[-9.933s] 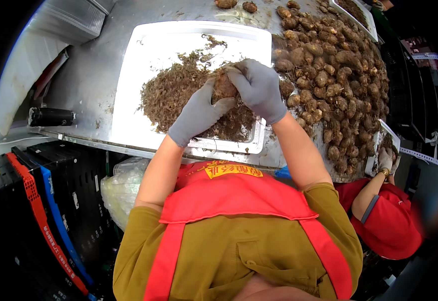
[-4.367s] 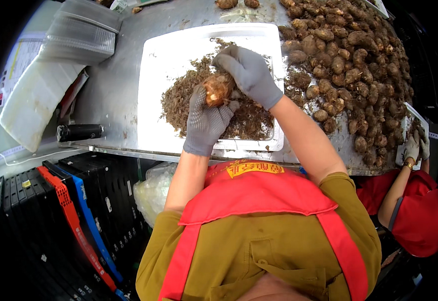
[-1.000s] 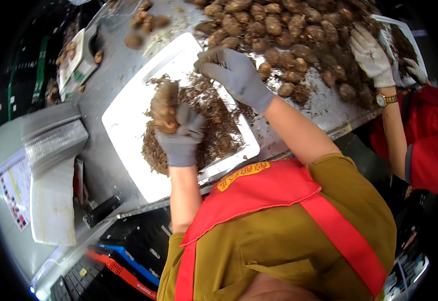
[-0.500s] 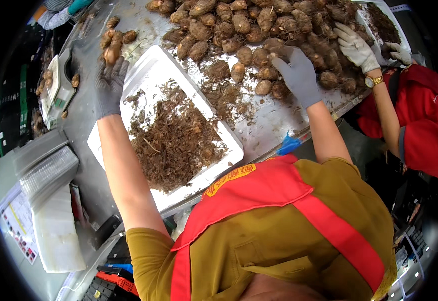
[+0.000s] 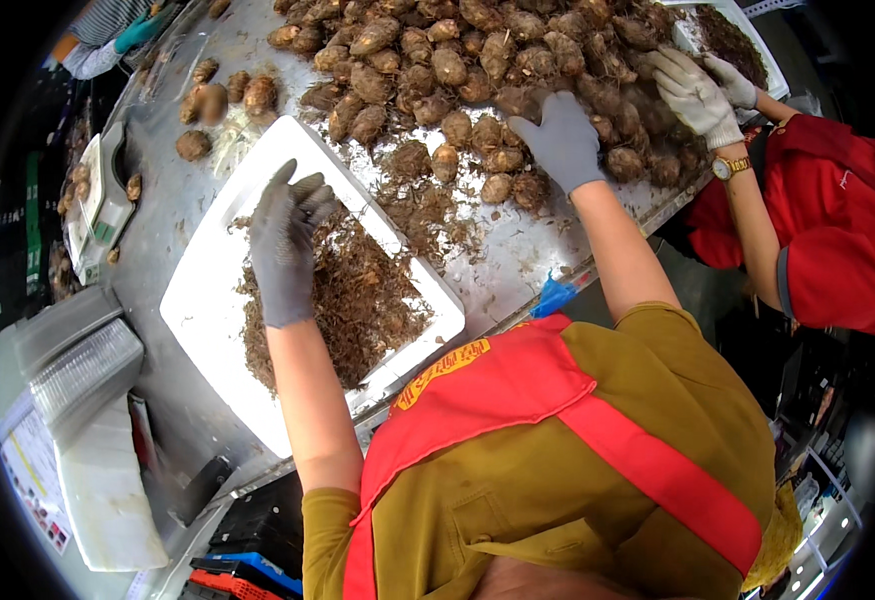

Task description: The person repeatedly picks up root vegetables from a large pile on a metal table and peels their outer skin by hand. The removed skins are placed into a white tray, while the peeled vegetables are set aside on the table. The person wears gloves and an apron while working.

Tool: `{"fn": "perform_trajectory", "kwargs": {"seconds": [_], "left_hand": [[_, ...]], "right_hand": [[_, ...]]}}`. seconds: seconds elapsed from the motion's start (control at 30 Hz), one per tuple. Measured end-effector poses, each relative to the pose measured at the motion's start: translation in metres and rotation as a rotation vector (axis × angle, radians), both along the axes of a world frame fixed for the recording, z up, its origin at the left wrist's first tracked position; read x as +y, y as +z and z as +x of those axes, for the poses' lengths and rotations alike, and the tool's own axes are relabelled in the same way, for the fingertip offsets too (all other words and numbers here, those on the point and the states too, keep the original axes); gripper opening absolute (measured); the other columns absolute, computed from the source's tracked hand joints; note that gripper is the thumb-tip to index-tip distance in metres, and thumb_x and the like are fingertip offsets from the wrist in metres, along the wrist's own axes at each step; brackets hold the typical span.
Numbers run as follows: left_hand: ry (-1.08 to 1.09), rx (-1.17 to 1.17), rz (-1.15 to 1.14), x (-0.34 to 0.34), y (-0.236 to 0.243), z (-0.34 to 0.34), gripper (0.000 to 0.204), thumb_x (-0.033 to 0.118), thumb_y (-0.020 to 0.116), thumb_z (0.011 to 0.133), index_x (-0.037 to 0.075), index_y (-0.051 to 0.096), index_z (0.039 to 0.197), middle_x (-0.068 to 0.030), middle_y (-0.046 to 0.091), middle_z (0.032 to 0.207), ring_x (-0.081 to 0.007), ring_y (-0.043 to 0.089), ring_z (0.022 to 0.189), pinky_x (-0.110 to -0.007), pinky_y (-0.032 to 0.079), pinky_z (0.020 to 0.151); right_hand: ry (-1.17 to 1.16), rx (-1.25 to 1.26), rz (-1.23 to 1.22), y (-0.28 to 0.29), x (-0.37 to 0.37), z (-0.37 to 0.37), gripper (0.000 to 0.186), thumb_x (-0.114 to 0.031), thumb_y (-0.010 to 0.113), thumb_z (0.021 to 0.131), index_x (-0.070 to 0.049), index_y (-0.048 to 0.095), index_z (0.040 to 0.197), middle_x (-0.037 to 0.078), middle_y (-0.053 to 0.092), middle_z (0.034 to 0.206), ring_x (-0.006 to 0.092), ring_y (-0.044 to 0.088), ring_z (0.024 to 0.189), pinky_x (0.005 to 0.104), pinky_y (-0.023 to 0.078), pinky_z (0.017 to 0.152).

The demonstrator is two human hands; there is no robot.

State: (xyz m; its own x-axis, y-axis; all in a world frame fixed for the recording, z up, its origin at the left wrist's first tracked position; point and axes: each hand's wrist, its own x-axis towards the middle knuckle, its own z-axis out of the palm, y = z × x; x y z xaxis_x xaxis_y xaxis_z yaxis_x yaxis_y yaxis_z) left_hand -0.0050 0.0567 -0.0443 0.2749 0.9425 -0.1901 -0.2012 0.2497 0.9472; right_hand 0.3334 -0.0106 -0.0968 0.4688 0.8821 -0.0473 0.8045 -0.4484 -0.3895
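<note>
Left hand [image 5: 282, 240], gray-gloved, fingers spread and holding nothing, hovering over white tray [image 5: 197, 300] strewn with brown root trimmings [image 5: 357, 300]. Right hand [image 5: 560, 140], gloved, curled down onto a root [image 5: 522, 100] in the heap of brown tubers [image 5: 477, 60] on the steel desk [image 5: 527, 250]. Judged: between roots, fetching the next. Calls for closing on one root and carrying it over the tray.

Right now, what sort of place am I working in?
Likely a produce sorting or packing station: a heap of taro-like roots on a metal table, a white tray of root trimmings, a scale.
</note>
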Motion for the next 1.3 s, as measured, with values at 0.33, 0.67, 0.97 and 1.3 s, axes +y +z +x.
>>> {"fn": "perform_trajectory", "kwargs": {"seconds": [0.33,0.67,0.97,1.3], "left_hand": [[-0.058,0.034,-0.052,-0.068,0.0,0.03,0.047,0.025,0.055,0.098,-0.008,0.048,0.132,-0.0165,0.065,0.107,-0.0212,0.065,0.095,-0.033,0.054,0.082],[-0.033,0.163,-0.045,-0.101,0.008,0.043,0.031,0.018,0.06,0.095,-0.006,0.065,0.114,-0.0107,0.069,0.094,-0.0128,0.066,0.081,-0.024,0.052,0.076],[0.176,0.365,0.195,-0.113,0.008,0.018,0.078,0.041,0.07,0.085,-0.008,0.042,0.138,-0.0219,0.053,0.133,-0.0253,0.051,0.124,-0.034,0.037,0.106],[0.426,0.544,0.33,-0.134,0.033,-0.011,0.061,0.019,0.075,0.078,-0.003,0.052,0.131,-0.0161,0.062,0.121,-0.0205,0.059,0.113,-0.033,0.044,0.099]], "right_hand": [[-0.125,0.219,0.277,-0.032,0.005,-0.005,0.061,-0.032,0.075,0.077,0.002,0.057,0.125,0.023,0.06,0.114,0.0338,0.06,0.105,0.0395,0.048,0.088],[-0.087,1.694,0.4,-0.005,-0.029,-0.015,0.045,-0.009,0.065,0.09,0.0,0.051,0.132,0.012,0.063,0.119,0.0217,0.065,0.102,0.0355,0.052,0.089],[0.268,1.937,0.141,0.045,-0.042,-0.152,0.038,-0.018,0.064,0.093,0.0,0.056,0.126,0.013,0.064,0.117,0.0197,0.063,0.104,0.0326,0.053,0.087],[0.531,1.617,0.289,0.093,-0.023,-0.225,0.017,-0.012,0.065,0.092,0.003,0.068,0.098,0.008,0.066,0.092,0.0118,0.062,0.084,0.0244,0.049,0.074]]}}
